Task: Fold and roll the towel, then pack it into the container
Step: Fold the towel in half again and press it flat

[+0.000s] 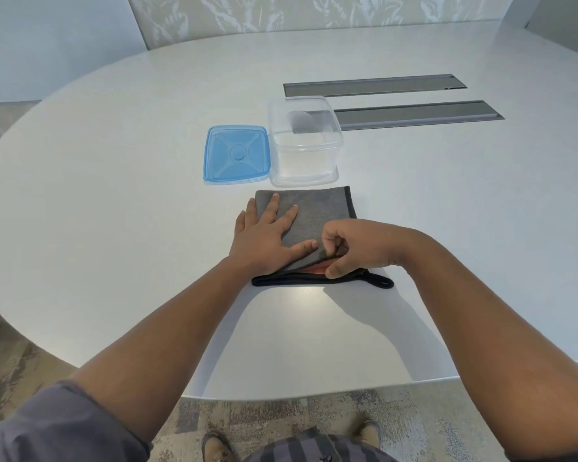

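Observation:
A grey towel point(321, 211) with a black hem lies folded into a rectangle on the white table point(114, 195), its hanging loop point(382, 281) sticking out at the near right corner. My left hand point(264, 235) rests flat on the towel's left half, fingers spread. My right hand point(354, 248) pinches the top layer at the near edge and lifts it a little, so an orange underside shows. Just beyond the towel stands the clear square container point(304, 145), open and empty. Its blue lid point(237, 155) lies flat to the left of it.
Two long grey recessed strips point(414, 115) run across the table behind and right of the container. The table's curved edge passes close to my body, with patterned carpet and my shoes below.

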`<state>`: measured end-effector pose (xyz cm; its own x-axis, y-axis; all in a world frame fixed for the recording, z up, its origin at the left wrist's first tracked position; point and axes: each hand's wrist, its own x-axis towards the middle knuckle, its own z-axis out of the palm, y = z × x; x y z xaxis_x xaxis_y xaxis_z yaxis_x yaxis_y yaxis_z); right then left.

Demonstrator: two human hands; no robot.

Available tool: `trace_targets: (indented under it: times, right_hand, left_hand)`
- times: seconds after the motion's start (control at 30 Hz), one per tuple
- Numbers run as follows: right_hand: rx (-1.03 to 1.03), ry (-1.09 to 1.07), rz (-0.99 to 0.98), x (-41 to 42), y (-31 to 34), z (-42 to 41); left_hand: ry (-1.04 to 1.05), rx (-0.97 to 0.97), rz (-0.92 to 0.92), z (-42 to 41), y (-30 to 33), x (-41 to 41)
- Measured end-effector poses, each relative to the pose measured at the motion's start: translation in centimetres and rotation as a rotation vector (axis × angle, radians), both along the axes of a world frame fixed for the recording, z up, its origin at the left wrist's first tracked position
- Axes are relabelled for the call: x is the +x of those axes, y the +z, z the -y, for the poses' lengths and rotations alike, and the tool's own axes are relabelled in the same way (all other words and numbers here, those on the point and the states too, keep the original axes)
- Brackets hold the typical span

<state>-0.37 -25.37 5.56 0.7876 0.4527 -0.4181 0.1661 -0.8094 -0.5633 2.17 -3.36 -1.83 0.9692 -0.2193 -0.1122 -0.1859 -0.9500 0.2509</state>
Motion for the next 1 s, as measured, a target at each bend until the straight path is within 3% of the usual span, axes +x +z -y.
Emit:
trace_targets:
  times: [0.07,0.37,0.53,0.6,0.77,1.0]
  right_hand:
    - [0.008,-0.028,-0.021,0.1,-0.1,0.1]
    - [-0.369,0.07,0.145,0.4,0.5,-1.7]
    - [-0.091,-0.249,0.494,1.5,-3.4,-4.5]
    - [-0.083,-0.279,0.462,1.6,-5.0,-5.5]
    - [-0.302,-0.253,0.492,1.8,-6.7,-5.0]
    - [-0.369,-0.355,0.446,3.2,-7.0,-4.0]
  left_hand:
    - [0.003,0.004,0.0,0.0,-0.1,0.0]
    - [0.0,-0.003,-0.009,0.1,0.1,-0.2]
    - [-0.016,0.009,0.021,0.0,-0.2,0.0]
    - [-0.017,0.007,0.041,0.0,-0.4,0.1]
    - [-0.017,-0.007,0.046,0.0,-0.5,0.0]
    - [0.074,-0.05,0.05,-0.1,-0.6,-0.2]
